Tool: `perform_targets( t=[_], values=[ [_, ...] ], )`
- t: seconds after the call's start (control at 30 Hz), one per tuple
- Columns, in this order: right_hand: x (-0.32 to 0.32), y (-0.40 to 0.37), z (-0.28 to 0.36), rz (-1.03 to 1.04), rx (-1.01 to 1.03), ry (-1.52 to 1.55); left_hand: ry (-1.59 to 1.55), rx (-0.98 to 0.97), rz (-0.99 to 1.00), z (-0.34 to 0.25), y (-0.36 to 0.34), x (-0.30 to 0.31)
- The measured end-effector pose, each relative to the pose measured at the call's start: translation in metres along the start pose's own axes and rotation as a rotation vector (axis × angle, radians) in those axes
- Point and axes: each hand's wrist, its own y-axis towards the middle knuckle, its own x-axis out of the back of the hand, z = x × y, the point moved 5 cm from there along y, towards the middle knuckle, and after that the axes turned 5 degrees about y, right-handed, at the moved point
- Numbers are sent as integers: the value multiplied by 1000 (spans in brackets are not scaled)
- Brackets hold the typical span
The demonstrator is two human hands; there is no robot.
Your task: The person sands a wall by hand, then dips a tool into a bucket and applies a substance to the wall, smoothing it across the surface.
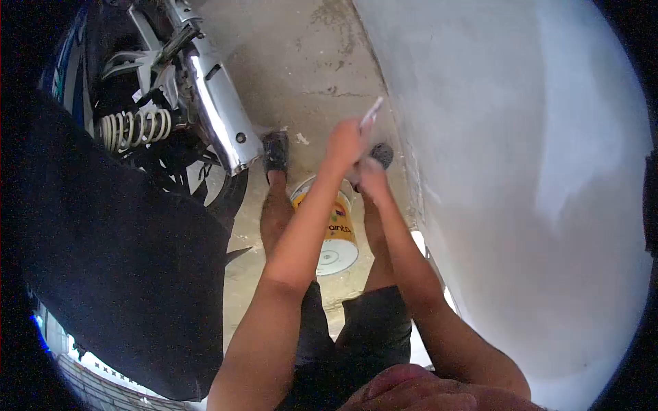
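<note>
My left hand [346, 144] is closed round a thin, pale object [371, 113], which points up and to the right from the fist. Just below and to the right, my right hand [372, 179] is close to the left one; its fingers are smeared by motion, and whether it holds anything is unclear. Under my forearms, a white bucket [336, 255] with a yellow printed label lies tilted on the floor between my legs. A pale painted wall [493, 171] rises right beside both hands.
On the left stands a motorbike with a chrome exhaust [218, 103] and a white coil spring [136, 128]. A dark cover [130, 260] hangs in the lower left. My dark shoes [276, 152] are on the stained concrete floor [308, 61].
</note>
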Motion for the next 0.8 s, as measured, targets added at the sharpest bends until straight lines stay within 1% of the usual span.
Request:
perform_targets(
  t=[0.03,0.07,0.1,0.17,0.2,0.23,0.27,0.3,0.33,0.37,0.4,0.47,0.5,0.57,0.6,0.67,0.7,0.77,0.8],
  values=[
    [26,6,30,-14,-124,395,12,-7,-2,-6,14,3],
    [44,14,54,-23,-244,791,31,-49,-52,-14,29,12],
    [59,27,68,-18,-228,807,55,-93,-108,-23,42,23],
    [88,50,88,-13,-93,820,94,-104,-140,-43,59,39],
    [97,59,102,-6,-73,830,111,-104,-166,-50,66,45],
    [105,64,115,13,-49,740,120,-109,-179,-51,69,47],
    [111,71,126,28,-20,649,292,-82,-130,-52,73,46],
    [110,89,129,28,11,658,466,-57,-92,-53,80,49],
    [104,107,129,82,50,469,476,-70,-115,-57,88,52],
    [98,121,124,131,79,279,530,-13,-89,-56,91,51],
    [101,121,131,124,91,288,582,46,-60,-55,93,50],
    [119,114,167,-111,324,-146,619,36,-63,-69,94,61],
    [123,116,174,-120,334,-140,645,42,-52,-75,94,66],
    [130,121,185,-152,270,-78,662,34,-48,-86,96,73],
    [133,124,189,-160,278,-71,675,29,-31,-91,98,73],
    [138,126,195,-239,309,-206,630,25,-30,-99,101,71],
    [135,138,188,-241,315,-199,582,25,-27,-101,100,70],
    [131,166,179,-243,518,-162,625,2,-31,-112,98,71],
    [137,164,182,-253,531,-163,660,-16,-21,-118,95,72]
  ],
)
